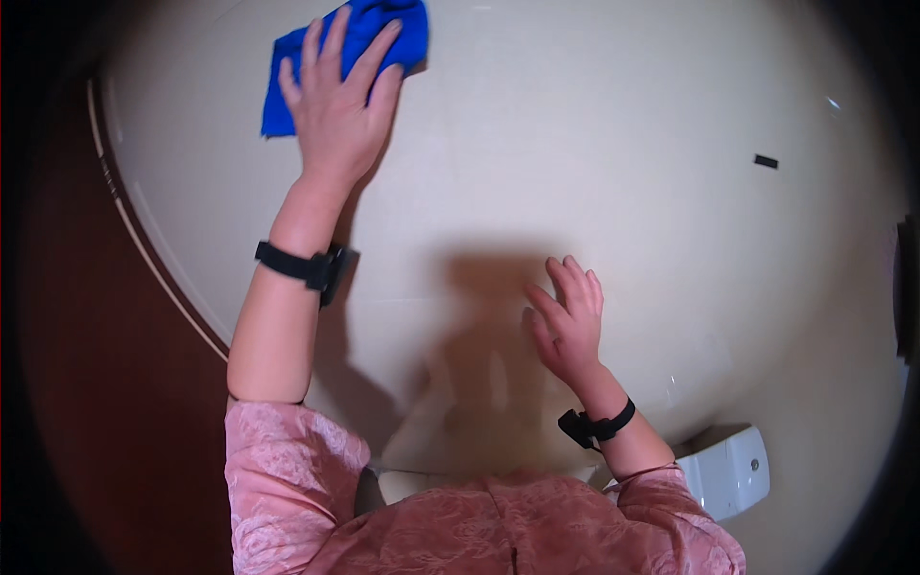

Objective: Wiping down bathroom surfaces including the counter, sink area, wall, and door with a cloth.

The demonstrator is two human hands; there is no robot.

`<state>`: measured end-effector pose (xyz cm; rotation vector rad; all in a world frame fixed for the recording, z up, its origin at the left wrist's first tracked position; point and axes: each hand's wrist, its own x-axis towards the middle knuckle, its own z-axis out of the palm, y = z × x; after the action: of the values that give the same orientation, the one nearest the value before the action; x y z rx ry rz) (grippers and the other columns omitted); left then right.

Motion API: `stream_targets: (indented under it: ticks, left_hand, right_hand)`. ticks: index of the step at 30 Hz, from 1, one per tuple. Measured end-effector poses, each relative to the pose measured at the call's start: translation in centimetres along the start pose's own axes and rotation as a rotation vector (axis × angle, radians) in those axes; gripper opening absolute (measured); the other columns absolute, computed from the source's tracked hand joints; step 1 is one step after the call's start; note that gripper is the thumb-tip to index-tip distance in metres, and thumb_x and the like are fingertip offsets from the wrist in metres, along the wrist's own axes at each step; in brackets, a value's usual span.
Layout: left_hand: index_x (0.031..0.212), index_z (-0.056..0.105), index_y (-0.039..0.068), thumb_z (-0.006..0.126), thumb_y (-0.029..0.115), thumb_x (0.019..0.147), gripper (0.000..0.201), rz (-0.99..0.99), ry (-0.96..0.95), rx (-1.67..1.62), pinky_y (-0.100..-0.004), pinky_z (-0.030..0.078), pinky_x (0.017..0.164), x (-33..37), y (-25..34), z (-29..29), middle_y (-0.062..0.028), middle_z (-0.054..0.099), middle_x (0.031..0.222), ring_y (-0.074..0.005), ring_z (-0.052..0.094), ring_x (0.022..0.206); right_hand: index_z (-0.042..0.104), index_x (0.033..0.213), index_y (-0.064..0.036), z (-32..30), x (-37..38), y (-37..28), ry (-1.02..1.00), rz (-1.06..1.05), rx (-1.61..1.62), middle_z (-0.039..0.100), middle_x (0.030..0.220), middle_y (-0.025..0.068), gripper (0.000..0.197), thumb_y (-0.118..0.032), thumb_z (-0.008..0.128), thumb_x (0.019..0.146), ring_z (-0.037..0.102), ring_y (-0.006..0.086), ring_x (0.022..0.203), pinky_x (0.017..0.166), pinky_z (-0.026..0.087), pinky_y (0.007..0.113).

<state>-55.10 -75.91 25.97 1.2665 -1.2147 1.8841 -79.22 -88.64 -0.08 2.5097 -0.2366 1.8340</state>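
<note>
My left hand (337,125) lies over a blue cloth (410,38) at the upper left, with its fingers spread and holding the cloth flat against a pale, glossy wall (613,125). Parts of the cloth show between and around the fingers, and its top reaches the picture's upper edge. Lower down and right of centre, my right hand (573,321) holds nothing; its fingers are apart and slightly bent. Whether its fingertips touch the wall, I cannot tell. A black strap with a small dark device sits on each wrist.
A small black rectangular piece (766,162) is on the wall at the upper right. Along the left runs a dark reddish-brown panel (105,355) with a pale edge strip. At the lower right stands a white glossy box-like fixture (728,474) with a round button. A dark object (905,287) shows at the right rim.
</note>
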Motion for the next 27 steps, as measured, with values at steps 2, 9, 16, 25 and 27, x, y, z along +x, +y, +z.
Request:
stream_targets:
  ticks: [2, 9, 16, 25, 27]
  left_hand:
    - [0.138, 0.063, 0.031, 0.063, 0.035, 0.095, 0.044, -0.007, -0.098, -0.036, -0.0645, 0.015, 0.116, -1.2, 1.8, -0.1, -0.01, 0.043, 0.156, -0.0364, 0.033, 0.146]
    - [0.136, 0.065, 0.028, 0.067, 0.032, 0.09, 0.046, 0.194, -0.302, -0.186, -0.0623, 0.013, 0.119, -4.8, 5.9, -0.8, -0.0116, 0.042, 0.157, -0.038, 0.033, 0.146]
    - [0.135, 0.065, 0.028, 0.065, 0.036, 0.093, 0.043, 0.232, -0.126, -0.206, -0.0604, 0.022, 0.115, 3.2, 5.8, 3.8, -0.0082, 0.048, 0.153, -0.0334, 0.038, 0.144]
    - [0.135, 0.065, 0.027, 0.066, 0.04, 0.092, 0.046, 0.225, -0.17, -0.314, -0.0625, 0.021, 0.115, 1.2, 11.5, 6.2, -0.0088, 0.045, 0.155, -0.0327, 0.036, 0.145]
    - [0.135, 0.065, 0.027, 0.066, 0.041, 0.092, 0.045, 0.29, -0.244, -0.364, -0.0639, 0.02, 0.115, -0.7, 12.6, 6.0, -0.0083, 0.045, 0.155, -0.0311, 0.035, 0.146]
  right_hand:
    - [0.07, 0.119, -0.0131, 0.0, -0.7, 1.0, -0.01, 0.022, -0.008, 0.054, 0.142, 0.0172, 0.039, -0.006, 0.065, 0.081, 0.047, 0.0399, 0.137, 0.112, 0.031, 0.06]
    - [0.069, 0.122, -0.013, -0.8, 0.7, 0.5, -0.051, 0.003, 0.097, 0.053, 0.145, 0.0181, 0.042, -0.004, 0.065, 0.081, 0.045, 0.0414, 0.139, 0.113, 0.032, 0.061]
    - [0.07, 0.122, -0.014, -0.1, 0.6, 0.7, -0.062, 0.025, 0.043, 0.054, 0.144, 0.0169, 0.039, -0.007, 0.066, 0.083, 0.048, 0.0389, 0.137, 0.113, 0.034, 0.058]
    - [0.067, 0.126, -0.014, -0.3, -0.7, 2.0, 0.022, 0.129, -0.016, 0.051, 0.144, 0.0194, 0.044, -0.009, 0.068, 0.082, 0.049, 0.0416, 0.133, 0.111, 0.036, 0.057]
    - [0.067, 0.126, -0.0123, -0.7, 0.0, 1.5, 0.07, 0.123, -0.03, 0.05, 0.144, 0.0211, 0.045, -0.009, 0.068, 0.082, 0.048, 0.0423, 0.133, 0.11, 0.037, 0.057]
